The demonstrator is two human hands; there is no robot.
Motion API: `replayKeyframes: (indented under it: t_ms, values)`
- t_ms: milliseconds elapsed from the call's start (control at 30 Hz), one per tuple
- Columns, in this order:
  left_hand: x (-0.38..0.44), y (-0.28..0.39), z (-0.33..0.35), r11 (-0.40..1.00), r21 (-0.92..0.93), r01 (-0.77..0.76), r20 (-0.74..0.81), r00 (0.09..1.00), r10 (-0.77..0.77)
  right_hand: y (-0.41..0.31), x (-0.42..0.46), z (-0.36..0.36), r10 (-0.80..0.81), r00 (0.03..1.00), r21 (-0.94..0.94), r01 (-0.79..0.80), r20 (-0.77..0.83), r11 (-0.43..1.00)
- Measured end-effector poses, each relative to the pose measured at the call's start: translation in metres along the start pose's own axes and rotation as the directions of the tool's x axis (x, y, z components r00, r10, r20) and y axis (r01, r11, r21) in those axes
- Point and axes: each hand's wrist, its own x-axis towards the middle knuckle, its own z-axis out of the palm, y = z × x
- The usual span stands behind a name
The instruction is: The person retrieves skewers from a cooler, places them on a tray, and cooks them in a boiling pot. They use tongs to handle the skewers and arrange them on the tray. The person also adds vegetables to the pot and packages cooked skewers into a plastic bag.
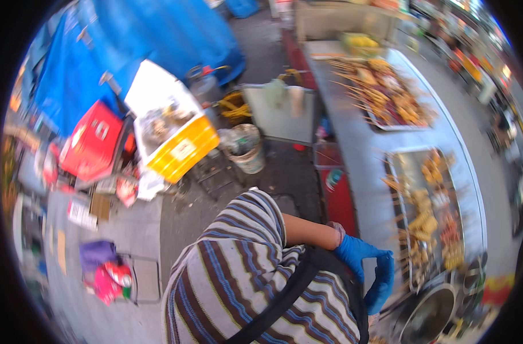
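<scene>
Both my hands wear blue gloves in front of my striped shirt, beside the metal counter. My left hand reaches across from the bare forearm, and its fingertips meet those of my right hand. The right one points upward in the view, fingers slightly bent. Whether either hand pinches the other's glove is unclear. Just right of them lies a metal tray of skewered food, blurred. Farther up the counter is a second tray heaped with skewers, their sticks pointing left. Below the nearer tray stands a round metal pan.
A tall bucket holding plastic bags stands left of the counter. Beside it are an open white foam box in a yellow crate and a red box. A folding chair holds bags. Blue tarpaulin hangs behind.
</scene>
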Motion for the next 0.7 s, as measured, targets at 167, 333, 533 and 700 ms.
replayKeyframes:
  t_ms: [167,333,533,700]
  values:
    - [-0.174,0.002,-0.038,0.774,-0.561,-0.294,-0.474,0.880,-0.010,-0.027,0.077,0.194,-0.077,0.789,0.245,-0.095,0.610,0.965]
    - [-0.362,0.007,-0.037,0.823,-0.416,-0.387,-0.838,0.515,-0.181,-0.026,0.078,0.426,0.070,0.521,0.184,-0.421,0.851,0.888]
    - [-0.559,0.010,-0.064,0.935,-0.234,0.267,-0.902,0.299,-0.311,-0.013,0.079,0.588,0.199,0.343,-0.037,-0.427,0.918,0.904]
    - [-0.703,-0.030,-0.093,0.760,-0.372,0.534,-0.812,-0.584,0.013,0.018,0.118,0.671,0.275,0.228,-0.056,-0.667,0.934,0.742]
